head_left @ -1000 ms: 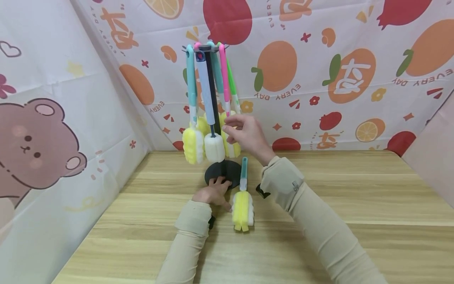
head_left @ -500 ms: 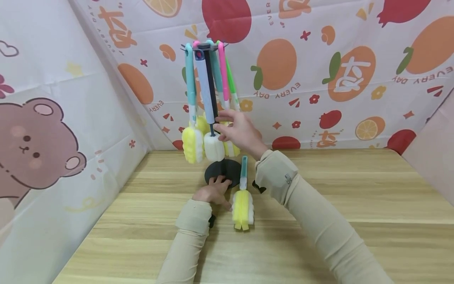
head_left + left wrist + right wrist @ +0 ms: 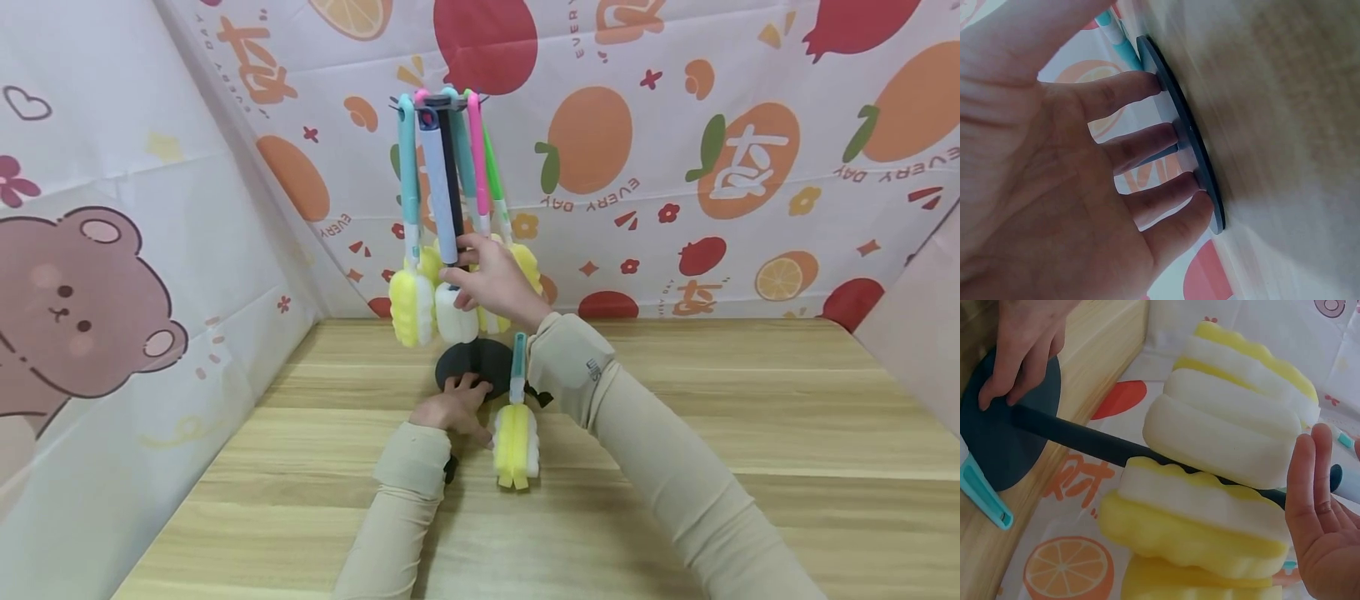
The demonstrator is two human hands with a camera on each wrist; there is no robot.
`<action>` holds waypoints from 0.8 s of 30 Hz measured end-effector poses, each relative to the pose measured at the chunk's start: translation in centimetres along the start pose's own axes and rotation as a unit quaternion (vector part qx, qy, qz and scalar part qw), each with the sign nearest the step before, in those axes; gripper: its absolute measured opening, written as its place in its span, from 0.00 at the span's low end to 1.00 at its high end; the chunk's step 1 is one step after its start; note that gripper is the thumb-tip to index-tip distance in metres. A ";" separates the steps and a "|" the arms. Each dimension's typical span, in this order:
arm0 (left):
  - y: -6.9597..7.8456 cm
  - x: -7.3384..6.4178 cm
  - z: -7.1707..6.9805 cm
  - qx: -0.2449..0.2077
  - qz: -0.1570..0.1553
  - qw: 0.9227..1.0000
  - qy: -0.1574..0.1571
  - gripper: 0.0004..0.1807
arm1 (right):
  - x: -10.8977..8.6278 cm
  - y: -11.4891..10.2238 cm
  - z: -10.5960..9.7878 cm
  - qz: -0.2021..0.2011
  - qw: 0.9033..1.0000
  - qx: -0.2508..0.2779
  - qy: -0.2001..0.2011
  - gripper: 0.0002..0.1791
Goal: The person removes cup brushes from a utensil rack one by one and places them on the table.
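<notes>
A black stand [image 3: 454,200] holds several hanging sponge brushes. In front hangs a brush with a light-blue handle [image 3: 441,187] and a white sponge head [image 3: 456,318]. My right hand [image 3: 495,283] is at the lower end of that handle, its fingers extended in the right wrist view, where the white sponge [image 3: 1222,431] lies beside them. My left hand [image 3: 450,410] presses its fingertips on the round black base [image 3: 472,360]; the left wrist view shows the fingertips touching the base's [image 3: 1194,137] rim area.
A teal-handled brush with a yellow-and-white sponge [image 3: 515,442] lies on the wooden table [image 3: 675,400], just right of my left hand. To the left on the stand hangs another teal-handled brush [image 3: 408,167]; pink [image 3: 477,158] and green [image 3: 493,167] handles hang to the right. Printed cloth backs the table.
My right hand has moved left, from beside the pink-handled brush to the lower end of the light-blue handle. The left hand stays on the base.
</notes>
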State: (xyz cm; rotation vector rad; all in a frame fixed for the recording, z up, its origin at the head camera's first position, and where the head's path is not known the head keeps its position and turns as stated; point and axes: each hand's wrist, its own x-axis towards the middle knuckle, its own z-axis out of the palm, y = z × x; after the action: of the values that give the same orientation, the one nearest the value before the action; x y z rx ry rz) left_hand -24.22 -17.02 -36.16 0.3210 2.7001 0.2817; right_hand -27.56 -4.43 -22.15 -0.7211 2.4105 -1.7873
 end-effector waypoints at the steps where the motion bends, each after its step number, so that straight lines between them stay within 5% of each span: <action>1: 0.0 0.0 0.0 0.001 -0.001 1.000 0.000 0.51 | 0.1 0.0 0.0 0.001 1.000 -0.002 0.002 0.28; 13: -0.1 0.0 0.0 -0.001 -0.001 1.000 0.001 0.51 | -0.3 -0.4 0.1 -0.029 0.999 -0.042 0.021 0.13; 24: 0.1 -0.1 0.0 -0.003 -0.002 1.000 -0.001 0.51 | -0.4 -0.6 0.1 -0.032 0.998 -0.044 0.022 0.13</action>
State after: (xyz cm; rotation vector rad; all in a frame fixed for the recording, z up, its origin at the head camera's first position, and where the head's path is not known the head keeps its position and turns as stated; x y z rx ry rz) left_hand -24.12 -16.99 -36.12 0.3138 2.6977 0.2879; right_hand -26.94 -4.51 -21.73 -0.7850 2.5353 -1.7472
